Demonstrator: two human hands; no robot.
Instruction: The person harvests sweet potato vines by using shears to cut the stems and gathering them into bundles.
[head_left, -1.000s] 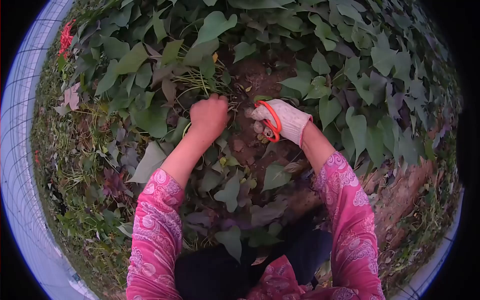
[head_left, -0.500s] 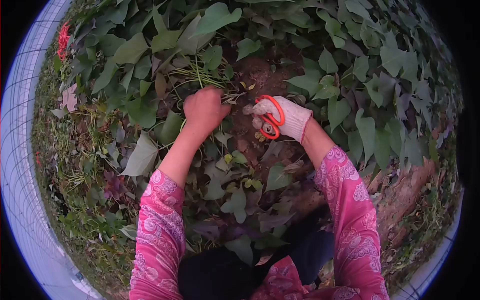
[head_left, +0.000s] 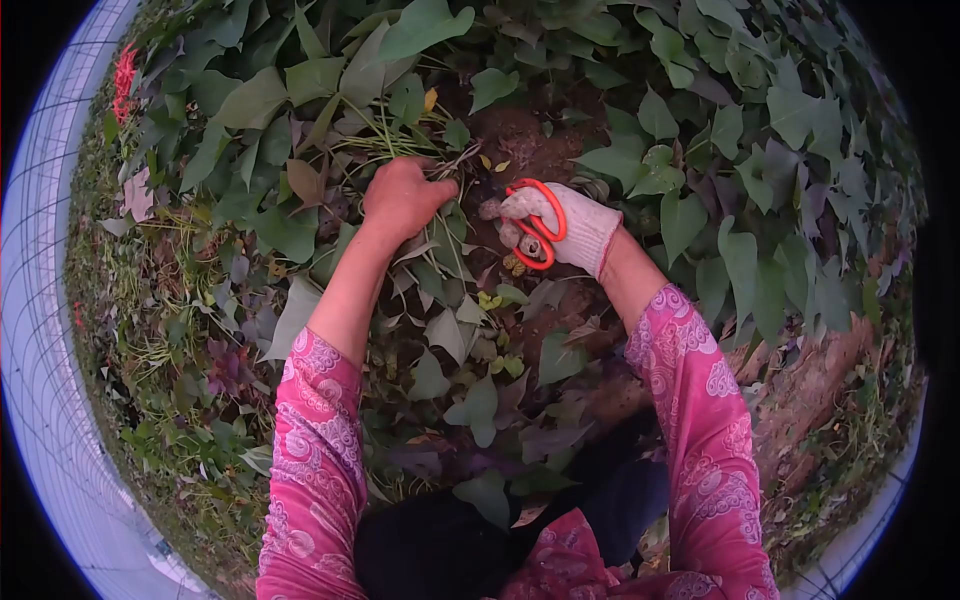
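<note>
My bare left hand is closed at the left of the bare soil, its fingers curled round thin green vine stems. Those stems fan out beyond the knuckles, and a few trail below the thumb. To the right, my right hand wears a soiled white knitted glove. It holds scissors with orange handles, whose loops lie over the gloved fingers; the blades are hidden. Brown soil shows between and above the two hands.
Dense heart-shaped leaves surround the hands on both sides and beyond. Red flowers stand at the far left. A strip of bare ground lies at the lower right. Pale sheeting borders the left edge.
My left hand has shifted slightly away from me, its thumb now sticking out to the right. Leaves and stems below it have moved. The right hand with the scissors has barely moved.
</note>
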